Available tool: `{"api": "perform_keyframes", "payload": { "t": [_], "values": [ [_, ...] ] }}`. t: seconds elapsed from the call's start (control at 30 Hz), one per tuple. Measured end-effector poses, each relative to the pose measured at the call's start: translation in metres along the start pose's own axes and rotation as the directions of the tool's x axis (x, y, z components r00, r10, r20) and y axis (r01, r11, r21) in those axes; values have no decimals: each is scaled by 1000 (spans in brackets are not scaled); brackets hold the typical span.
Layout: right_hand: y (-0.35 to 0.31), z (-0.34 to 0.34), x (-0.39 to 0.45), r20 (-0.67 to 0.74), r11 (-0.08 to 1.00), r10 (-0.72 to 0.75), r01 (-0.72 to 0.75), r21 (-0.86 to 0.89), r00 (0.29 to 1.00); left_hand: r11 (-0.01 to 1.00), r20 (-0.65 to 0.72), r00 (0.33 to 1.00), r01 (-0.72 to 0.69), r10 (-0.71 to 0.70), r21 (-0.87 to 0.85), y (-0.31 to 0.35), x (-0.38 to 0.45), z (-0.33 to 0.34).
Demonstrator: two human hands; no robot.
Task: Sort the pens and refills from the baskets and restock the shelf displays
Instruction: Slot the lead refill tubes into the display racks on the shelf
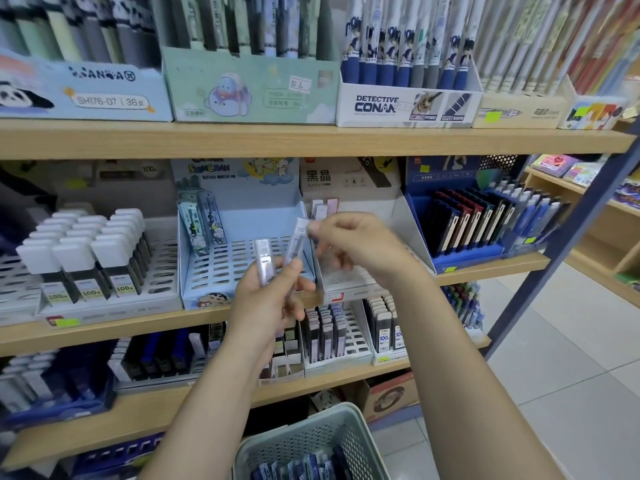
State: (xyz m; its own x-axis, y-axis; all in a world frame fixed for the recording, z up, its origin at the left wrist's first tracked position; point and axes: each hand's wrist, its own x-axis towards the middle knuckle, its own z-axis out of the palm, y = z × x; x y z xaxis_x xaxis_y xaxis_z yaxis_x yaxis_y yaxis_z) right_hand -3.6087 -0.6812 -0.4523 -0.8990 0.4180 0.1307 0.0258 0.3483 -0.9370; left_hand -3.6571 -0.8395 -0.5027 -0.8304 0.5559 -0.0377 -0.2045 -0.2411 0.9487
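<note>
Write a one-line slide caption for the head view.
Both hands, left hand and right hand, hold clear refill cases before a half-empty blue display tray, basket below.

My left hand [273, 299] hides the lower ends of both refill cases [264, 252]. Their labels blur. The frame's bottom edge cuts off the basket [294, 441] and my forearms.
</note>
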Motion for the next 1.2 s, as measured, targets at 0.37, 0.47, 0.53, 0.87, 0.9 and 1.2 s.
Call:
{"api": "perform_keyframes", "payload": {
  "t": [0.37, 0.47, 0.53, 0.87, 0.9, 1.2],
  "values": [
    [11, 18, -6, -108, 961, 105, -73, 268, 989, 928, -58, 977, -174, 204, 328, -9, 1, 0],
    [16, 12, -12, 5, 906, 110, -102, 410, 994, 929, -50, 977, -181, 208, 322, -8, 0, 0],
    [22, 6, -16, 123, 900, 42, -91, 426, 992, 937, -35, 981, -169, 189, 306, -9, 0, 0],
    [31, -5, -9, -136, 944, -63, 103, 314, 989, 973, 55, 998, -37, 25, 230, -9, -2, 2],
    [32, -5, -6, -195, 960, -66, 115, 257, 979, 970, 63, 998, -38, 24, 242, -9, -1, 1],
    [44, 2, 17, -372, 991, -132, 116, -67, 919, 970, 12, 998, -63, 61, 236, -8, 3, -4]
  ]
}}
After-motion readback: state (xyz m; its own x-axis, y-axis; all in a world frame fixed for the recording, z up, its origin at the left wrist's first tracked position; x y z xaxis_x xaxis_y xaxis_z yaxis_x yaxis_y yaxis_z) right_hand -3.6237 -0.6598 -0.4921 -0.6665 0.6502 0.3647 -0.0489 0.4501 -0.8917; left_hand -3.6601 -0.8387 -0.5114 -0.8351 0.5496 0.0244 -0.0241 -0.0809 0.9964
